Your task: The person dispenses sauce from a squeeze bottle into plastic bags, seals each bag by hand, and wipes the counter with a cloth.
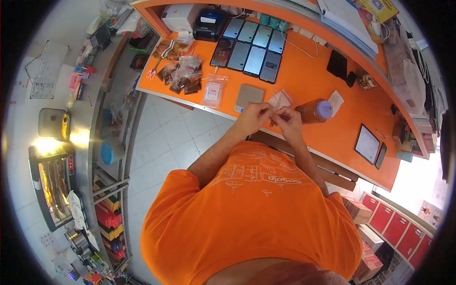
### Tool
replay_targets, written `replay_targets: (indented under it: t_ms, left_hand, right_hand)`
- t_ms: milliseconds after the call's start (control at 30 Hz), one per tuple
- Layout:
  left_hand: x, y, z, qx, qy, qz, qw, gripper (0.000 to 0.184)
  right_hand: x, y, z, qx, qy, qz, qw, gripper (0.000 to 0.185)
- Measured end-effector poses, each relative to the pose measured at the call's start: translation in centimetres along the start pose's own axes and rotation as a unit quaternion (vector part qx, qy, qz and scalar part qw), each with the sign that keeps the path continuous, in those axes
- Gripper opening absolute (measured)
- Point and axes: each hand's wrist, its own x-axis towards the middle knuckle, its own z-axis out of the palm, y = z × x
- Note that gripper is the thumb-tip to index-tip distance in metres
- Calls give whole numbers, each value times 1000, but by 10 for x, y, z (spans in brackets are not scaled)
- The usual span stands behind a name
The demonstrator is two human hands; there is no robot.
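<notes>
At the front edge of the orange counter, my left hand (256, 116) and my right hand (289, 121) meet with fingertips pinched together. Between and just beyond them is a small clear plastic bag (280, 99), whose near edge both hands appear to grip; its contents are hard to make out. A grey digital scale (250, 96) lies just left of my left hand. To the right of my right hand is a brown jar with a lilac lid (324, 109). A clear bag with a white, red-printed label (212, 92) rests farther left.
Several small bags of brown pieces (183, 73) are piled on the left, beside scissors (152, 73). Several lit phones (256, 59) lie in rows at the back, near a black printer (210, 24). A tablet (367, 144) sits on the right, and white paper (336, 102) lies behind the jar.
</notes>
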Motion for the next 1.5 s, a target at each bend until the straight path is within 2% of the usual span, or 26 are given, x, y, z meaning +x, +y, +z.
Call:
replay_targets:
  t_ms: [33,133,167,233,333,433,533,633,733,800,833,933,967,1033,1067,1133,1233,1333,1433,1500]
  left_hand:
    - [-1,0,3,-57,-11,-39,998,25]
    - [-2,0,2,-65,-35,-28,997,25]
    - [-4,-1,4,38,-42,-10,998,24]
    - [-7,-3,8,242,-56,27,968,22]
    - [-6,-5,19,273,13,-39,961,19]
    - [2,-3,14,234,56,-26,970,15]
    - [12,6,17,91,79,-47,992,13]
    - [17,19,14,206,193,153,947,25]
    - [23,18,6,271,124,225,928,39]
    - [20,33,1,188,97,241,947,42]
    - [19,38,0,146,81,249,954,43]
    - [13,9,9,32,33,171,984,50]
    - [12,4,11,-30,50,159,985,52]
    - [12,-4,11,-153,86,136,975,56]
    - [12,-12,10,-220,76,105,967,57]
    - [8,-27,7,-351,58,42,934,58]
    - [4,-29,6,-371,58,28,926,57]
    - [4,-35,7,-380,44,-19,924,57]
    - [8,-43,9,-374,34,-30,926,57]
    - [8,-48,10,-375,29,-24,926,58]
  right_hand:
    - [0,1,-1,17,-8,9,1000,11]
    - [-5,-16,-5,86,-22,42,995,12]
    - [-8,-18,-6,-31,-30,23,999,13]
    - [-11,-20,-7,-261,-43,-19,964,13]
    - [-6,4,-9,-327,56,-150,931,13]
    - [-1,2,-6,-345,96,-175,917,12]
    - [-6,-20,-1,-292,97,-189,932,13]
    - [-3,-25,-17,-329,157,-235,901,14]
    - [-4,-29,-13,-296,175,-164,925,16]
    - [-4,-42,-14,-103,133,-46,985,14]
    - [-5,-47,-14,-3,110,14,994,13]
    - [-14,-53,-26,55,51,68,995,14]
    - [-17,-46,-30,-10,115,-8,993,12]
    - [-22,-22,-42,-139,237,-162,948,21]
    - [-24,-18,-54,-242,292,-197,904,32]
    - [-26,-9,-85,-436,385,-258,771,55]
    - [-23,47,-111,-355,292,-309,832,86]
    - [-2,89,-114,-307,327,-369,814,103]
    - [22,109,-121,-315,356,-313,822,113]
    - [40,104,-121,-282,345,-347,825,109]
